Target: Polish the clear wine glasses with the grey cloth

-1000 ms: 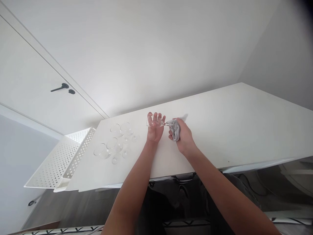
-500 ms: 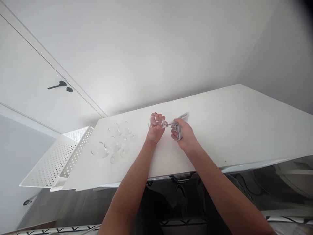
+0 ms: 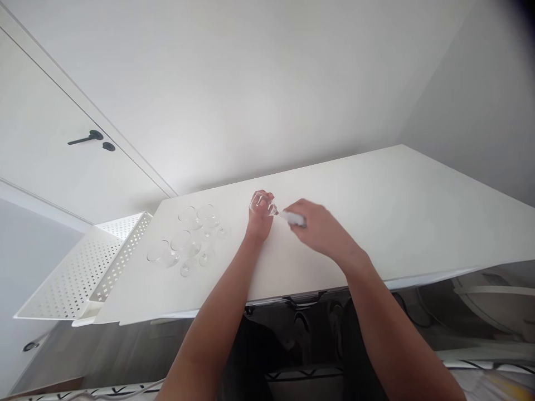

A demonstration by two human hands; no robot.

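The left hand [image 3: 259, 221] gripped one stemmed glass [image 3: 267, 207] by its bowl, over the tabletop [image 3: 397, 223]. The right hand [image 3: 315, 225] was closed around one light grey cloth [image 3: 295, 219] at the stem end. The glass was probably light, stiff, slippery and fragile; the bowl suited a gentle hold, the thin stem minimal pressure. Four other glasses [image 3: 191, 248] stood to the left, near one white perforated rack [image 3: 71, 278].

Wall [image 3: 267, 100] softly lit, right side shaded; right hand [image 3: 316, 227] and cloth [image 3: 295, 218] blurred; area beneath surface [image 3: 401, 223] dimmed; edges stretched.
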